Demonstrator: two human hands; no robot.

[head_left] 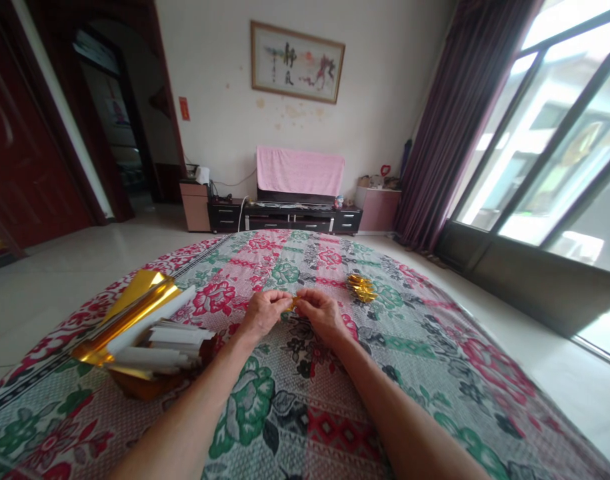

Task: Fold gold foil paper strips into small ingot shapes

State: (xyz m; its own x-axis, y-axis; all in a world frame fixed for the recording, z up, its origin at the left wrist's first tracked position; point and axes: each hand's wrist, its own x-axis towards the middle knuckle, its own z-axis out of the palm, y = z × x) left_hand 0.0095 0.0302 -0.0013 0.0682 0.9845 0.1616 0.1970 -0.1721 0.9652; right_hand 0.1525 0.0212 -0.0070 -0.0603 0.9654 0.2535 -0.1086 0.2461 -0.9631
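Both my hands meet over the middle of the flowered cloth [265,340], pinching a small piece of gold foil paper [291,305] between them. My left hand [265,313] grips its left end with thumb and fingertips. On the other end, the fingers of my right hand [322,315] are closed in the same way. Most of the piece is hidden by the fingertips, so its exact shape cannot be made out. Right of my right hand lies a small pile of folded gold foil pieces [362,288].
At the left, gold foil sheets [139,303] lie beside a box [145,385] with a stack of white-backed paper strips [177,343]. Beyond the cloth stand a low black cabinet [289,220] and a pink towel [299,170] over something flat. A purple curtain [465,100] hangs by the window.
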